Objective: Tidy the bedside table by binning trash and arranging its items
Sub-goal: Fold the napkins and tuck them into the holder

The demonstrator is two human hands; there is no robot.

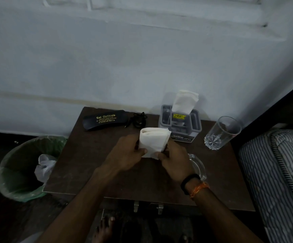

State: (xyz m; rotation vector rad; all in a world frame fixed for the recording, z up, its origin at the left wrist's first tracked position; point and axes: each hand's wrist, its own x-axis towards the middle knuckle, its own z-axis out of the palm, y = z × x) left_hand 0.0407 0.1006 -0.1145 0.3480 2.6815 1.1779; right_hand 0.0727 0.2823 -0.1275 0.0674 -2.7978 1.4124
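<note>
A: What are the hands on?

B: A folded stack of napkins [153, 141], held up just above the middle of the table [82, 163]; the left hand [126, 155] has its thumb curled over the near-left edge, the right hand [174, 159] pinches the near-right corner, fingers behind the stack and hidden.

A: How will it handle?

B: Light, soft and floppy, I judge; the plies can fan out or slip apart (the right edge already shows loose layers), so a hold on both sides, close to the fold, seems safest; nothing here will break if dropped.

A: And where does it go?

B: Likely the holder [179, 122] at the far side, just beyond the stack, which already has one tissue [185, 102] standing up out of it.

A: What needs care?

B: The glass [221, 133] at the far right, upright and fragile; and a glass ashtray [199, 166] near the right, partly hidden under the right wrist.

A: Count them.

B: One napkin stack; one holder; one glass; one ashtray; one black spectacle case [103, 120] at the far left; one small black gadget [139, 120] with a cord beside it (I cannot tell what it is); one bin [19, 172] on the floor to the left, lined green, with one white bag [45, 167] in it.
</note>
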